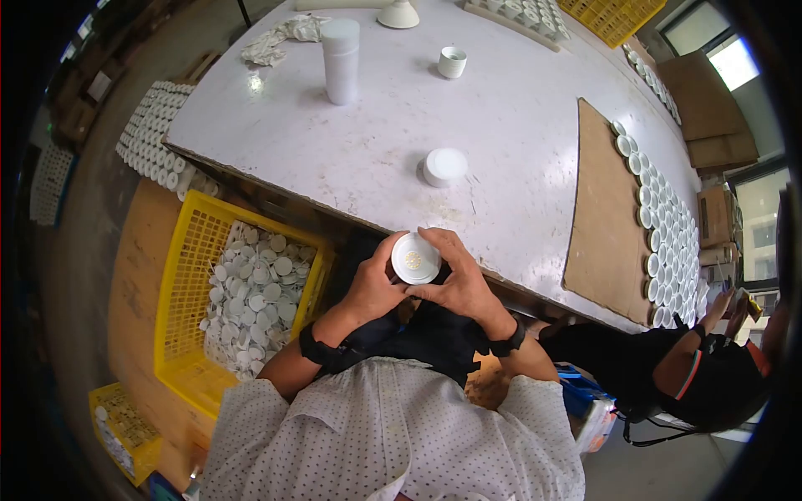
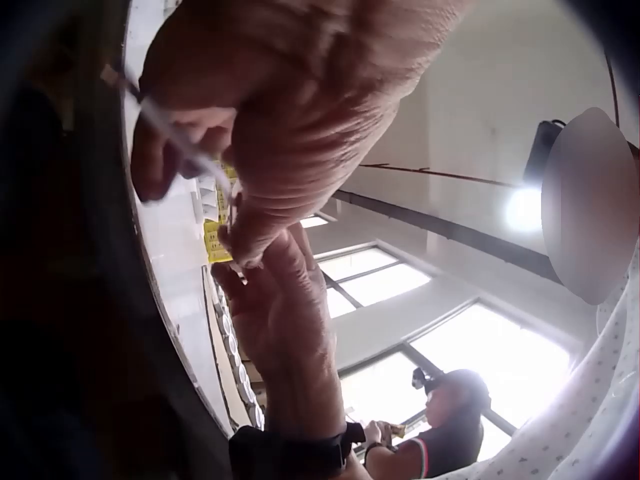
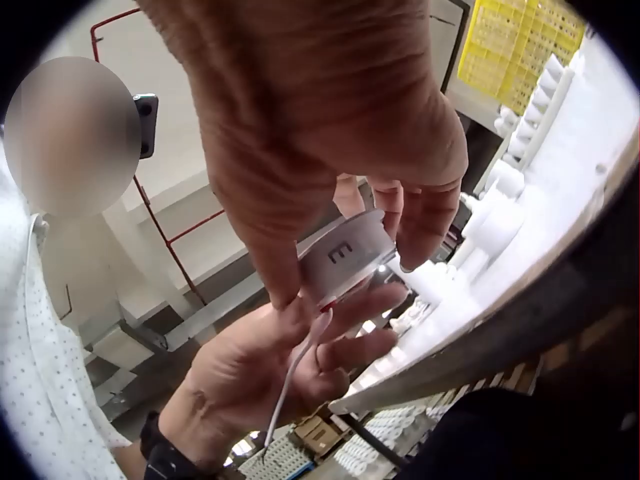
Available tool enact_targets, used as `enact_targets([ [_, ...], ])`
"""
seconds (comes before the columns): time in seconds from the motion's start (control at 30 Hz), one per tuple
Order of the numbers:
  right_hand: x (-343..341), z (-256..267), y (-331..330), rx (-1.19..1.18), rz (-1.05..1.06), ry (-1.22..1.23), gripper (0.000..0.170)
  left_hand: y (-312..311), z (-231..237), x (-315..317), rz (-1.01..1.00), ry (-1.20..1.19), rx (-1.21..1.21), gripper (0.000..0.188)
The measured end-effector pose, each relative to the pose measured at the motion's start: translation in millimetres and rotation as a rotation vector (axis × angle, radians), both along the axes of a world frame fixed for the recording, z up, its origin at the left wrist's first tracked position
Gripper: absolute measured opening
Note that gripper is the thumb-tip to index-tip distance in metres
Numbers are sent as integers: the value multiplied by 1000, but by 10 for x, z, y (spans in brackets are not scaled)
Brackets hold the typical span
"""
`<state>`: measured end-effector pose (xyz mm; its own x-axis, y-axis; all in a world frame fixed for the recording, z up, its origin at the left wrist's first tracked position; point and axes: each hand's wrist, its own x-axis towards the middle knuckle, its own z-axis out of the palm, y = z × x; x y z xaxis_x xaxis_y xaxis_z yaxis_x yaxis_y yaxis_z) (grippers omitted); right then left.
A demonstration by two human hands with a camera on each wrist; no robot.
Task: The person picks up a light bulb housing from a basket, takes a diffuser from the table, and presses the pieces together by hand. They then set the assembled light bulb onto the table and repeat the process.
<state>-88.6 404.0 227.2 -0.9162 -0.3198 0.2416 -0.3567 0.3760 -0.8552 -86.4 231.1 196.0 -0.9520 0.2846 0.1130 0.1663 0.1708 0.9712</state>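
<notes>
A small round white LED downlight (image 1: pixel 416 265), with a cluster of yellowish dots at its centre, is held between both hands in front of the body, by the table edge. My left hand (image 1: pixel 373 285) grips its left side, and my right hand (image 1: pixel 464 284) curls round its right side. Both thumbs come close together at the near rim. In the right wrist view the white side of the downlight (image 3: pixel 345 260) carries a dark mark, and a thin white cable (image 3: pixel 290 380) hangs from it past the left hand (image 3: pixel 245 365).
On the white table (image 1: pixel 376 159) stand a round white piece (image 1: pixel 445 168), a white cup-like part (image 1: pixel 452 63) and a tall white cylinder (image 1: pixel 341 63). Rows of white rings (image 1: pixel 660 225) lie beside cardboard (image 1: pixel 597 217). A yellow crate (image 1: pixel 171 334) holds white discs; another person (image 1: pixel 710 376) sits right.
</notes>
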Motion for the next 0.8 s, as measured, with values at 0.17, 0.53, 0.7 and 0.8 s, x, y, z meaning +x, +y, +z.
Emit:
enact_targets([
  [0.17, -624, -323, 278, -27, -443, -10, 48, -105, -171, 8, 48, -29, 182, 68],
  [0.53, -1342, -510, 402, -86, -652, -345, 36, -217, -177, 109, 41, -111, 95, 66],
  [0.7, -1208, -558, 542, -616, -676, -473, 18, -202, -205, 117, 58, -80, 94, 66],
  [0.8, -1006, -460, 553, -837, -642, -499, 13, -187, -239, 89, 52, -109, 109, 66],
])
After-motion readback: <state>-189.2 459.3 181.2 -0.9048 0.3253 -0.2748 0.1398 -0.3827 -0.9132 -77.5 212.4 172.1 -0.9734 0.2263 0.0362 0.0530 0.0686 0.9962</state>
